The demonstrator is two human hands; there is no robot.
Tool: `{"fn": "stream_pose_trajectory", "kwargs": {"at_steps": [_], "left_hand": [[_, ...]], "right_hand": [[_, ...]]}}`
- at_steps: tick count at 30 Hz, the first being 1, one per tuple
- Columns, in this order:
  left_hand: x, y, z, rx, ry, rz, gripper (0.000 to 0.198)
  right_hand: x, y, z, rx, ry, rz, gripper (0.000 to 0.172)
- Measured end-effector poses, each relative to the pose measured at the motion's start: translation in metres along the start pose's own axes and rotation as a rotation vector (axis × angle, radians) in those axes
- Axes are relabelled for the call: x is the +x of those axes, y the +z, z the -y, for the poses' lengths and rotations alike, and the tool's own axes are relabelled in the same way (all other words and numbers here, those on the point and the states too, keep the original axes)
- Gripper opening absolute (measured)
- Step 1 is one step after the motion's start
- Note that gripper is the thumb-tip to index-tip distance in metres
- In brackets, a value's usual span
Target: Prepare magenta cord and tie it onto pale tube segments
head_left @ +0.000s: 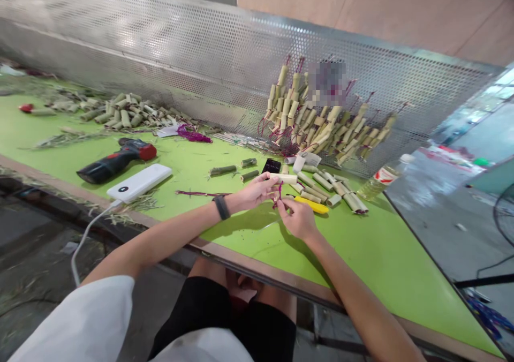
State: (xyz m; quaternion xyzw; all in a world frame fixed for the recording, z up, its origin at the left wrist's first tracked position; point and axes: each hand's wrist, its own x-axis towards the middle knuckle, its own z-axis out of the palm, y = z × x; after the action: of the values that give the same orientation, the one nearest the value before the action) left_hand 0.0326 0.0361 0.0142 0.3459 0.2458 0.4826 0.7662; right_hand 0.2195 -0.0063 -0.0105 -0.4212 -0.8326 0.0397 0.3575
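Note:
My left hand (259,189) is closed on a short pale bamboo tube (284,179), held just above the green table. From the tube hangs a thin purple cord (280,191). Below it, the fingers of my right hand (296,216) pinch the cord's lower part; the exact grip is too small to make out. Behind my right hand lies a yellow-handled tool (311,205), partly covered. Cut bamboo pieces (317,186) rest just beyond my hands, near a dark phone (271,166).
Strung bamboo bundles (325,126) lean on a perforated metal panel (193,46). A bottle (383,179) stands at the table's right edge. To the left are a cordless drill (118,160), a white power bank (140,182) with a cable, purple cord (193,133) and a bamboo heap (124,110).

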Motion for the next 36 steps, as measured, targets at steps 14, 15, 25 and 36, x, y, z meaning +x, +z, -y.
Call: {"fn": "stream_pose_trajectory", "kwargs": {"at_steps": [14,15,25,36], "left_hand": [[-0.002,-0.001,-0.004,0.024,-0.002,0.047,0.012],[-0.002,-0.001,-0.004,0.014,-0.013,0.060,0.010],[0.003,-0.003,0.000,-0.037,-0.014,0.041,0.010],[0.005,-0.007,0.002,0.067,0.071,0.032,0.019]], "right_hand": [[0.002,-0.009,-0.002,-0.026,0.034,0.060,0.032],[0.002,-0.011,-0.002,-0.010,0.046,0.056,0.031],[0.005,-0.020,0.007,0.400,0.242,-0.152,0.043],[0.008,-0.019,0.007,0.426,0.338,-0.229,0.038]]}}
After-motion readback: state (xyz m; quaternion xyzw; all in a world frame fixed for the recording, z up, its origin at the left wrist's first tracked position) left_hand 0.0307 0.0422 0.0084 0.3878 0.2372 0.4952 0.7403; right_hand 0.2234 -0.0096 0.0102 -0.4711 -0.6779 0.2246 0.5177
